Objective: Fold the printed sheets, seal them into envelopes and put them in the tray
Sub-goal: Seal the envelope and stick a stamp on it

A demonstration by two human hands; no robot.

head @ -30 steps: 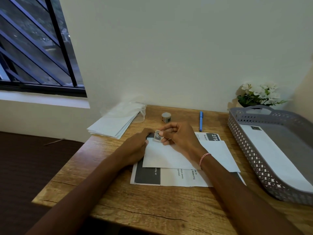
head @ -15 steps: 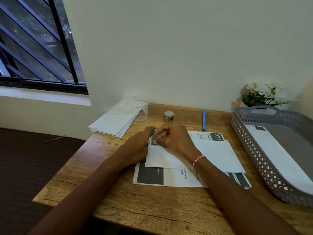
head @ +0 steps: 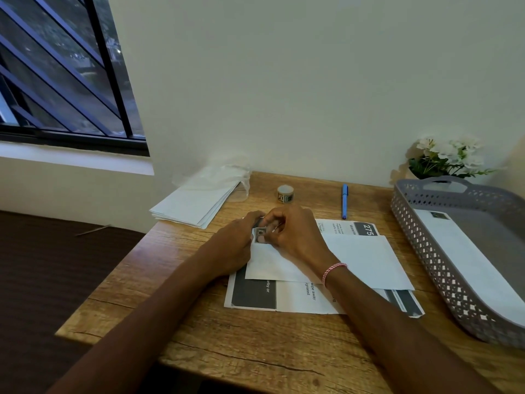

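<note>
A white envelope (head: 366,261) lies on top of printed sheets (head: 298,298) in the middle of the wooden desk. A small stamp (head: 260,234) sits at the envelope's upper left corner. My left hand (head: 235,245) rests on that corner, its fingertips at the stamp's left edge. My right hand (head: 295,233) presses the stamp with its fingertips from the right. The grey perforated tray (head: 426,251) stands at the right with one stamped envelope (head: 466,260) lying in it.
A stack of blank envelopes (head: 196,204) in loose plastic wrap lies at the back left, at the desk's edge. A small stamp roll (head: 285,193) and a blue pen (head: 344,201) lie near the wall. White flowers (head: 449,157) stand behind the tray.
The stamp, held up between the right fingers a second ago, now lies down on the envelope's corner. Both hands have closed in around it.
</note>
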